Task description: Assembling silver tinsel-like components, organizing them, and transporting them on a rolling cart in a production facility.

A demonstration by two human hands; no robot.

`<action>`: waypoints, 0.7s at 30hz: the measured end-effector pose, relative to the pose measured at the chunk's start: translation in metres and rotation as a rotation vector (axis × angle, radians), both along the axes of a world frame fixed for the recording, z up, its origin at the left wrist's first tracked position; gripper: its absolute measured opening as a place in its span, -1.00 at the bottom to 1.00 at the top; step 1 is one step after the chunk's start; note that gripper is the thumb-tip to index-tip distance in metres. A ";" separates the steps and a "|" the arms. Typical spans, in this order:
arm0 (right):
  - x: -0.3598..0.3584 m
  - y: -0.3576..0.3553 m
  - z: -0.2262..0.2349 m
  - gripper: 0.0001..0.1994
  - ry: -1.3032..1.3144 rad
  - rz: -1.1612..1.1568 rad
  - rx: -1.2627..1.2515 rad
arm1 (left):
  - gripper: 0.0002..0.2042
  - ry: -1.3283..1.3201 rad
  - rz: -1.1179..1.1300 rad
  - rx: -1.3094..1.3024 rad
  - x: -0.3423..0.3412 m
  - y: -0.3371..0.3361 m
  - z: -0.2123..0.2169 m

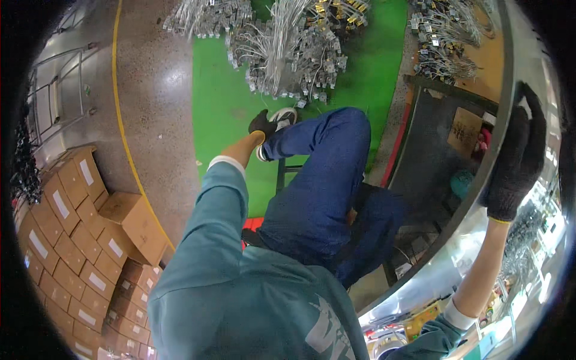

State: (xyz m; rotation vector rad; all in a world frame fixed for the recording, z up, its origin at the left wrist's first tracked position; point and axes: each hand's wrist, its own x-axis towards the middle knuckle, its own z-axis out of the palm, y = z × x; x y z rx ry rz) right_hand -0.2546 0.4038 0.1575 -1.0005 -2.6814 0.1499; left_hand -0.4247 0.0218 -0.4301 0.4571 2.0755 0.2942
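Note:
My left hand (pixel 262 124), in a dark knit glove with a yellow cuff, is at the sneaker (pixel 285 115) on my raised foot. Its fingers curl against the shoe's side and are partly hidden. The leg in blue trousers (pixel 318 144) is bent across in front of me. On my right, my gloved right hand (pixel 517 159) lies along the edge of the metal-topped workbench (pixel 465 243). Its fingers are stretched out and it holds nothing.
Bundles of grey cables with metal connectors (pixel 288 57) lie ahead on the green mat (pixel 216 90). More cables (pixel 444 42) are at the far right. Stacked cardboard boxes (pixel 75 240) stand left, beyond a yellow floor line (pixel 123 138). Under the bench is a dark shelf (pixel 429 141).

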 end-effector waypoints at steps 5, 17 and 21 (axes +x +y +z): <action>-0.005 0.043 0.016 -0.54 -0.437 0.442 0.439 | -0.33 -0.028 -0.485 0.316 -0.010 0.045 0.008; -0.012 0.071 -0.043 -0.55 -0.444 0.418 0.451 | -0.50 0.122 -0.489 0.304 -0.054 0.022 -0.090; -0.015 0.058 -0.032 -0.53 -0.443 0.354 0.420 | -0.59 0.120 -0.708 0.145 -0.053 0.085 -0.077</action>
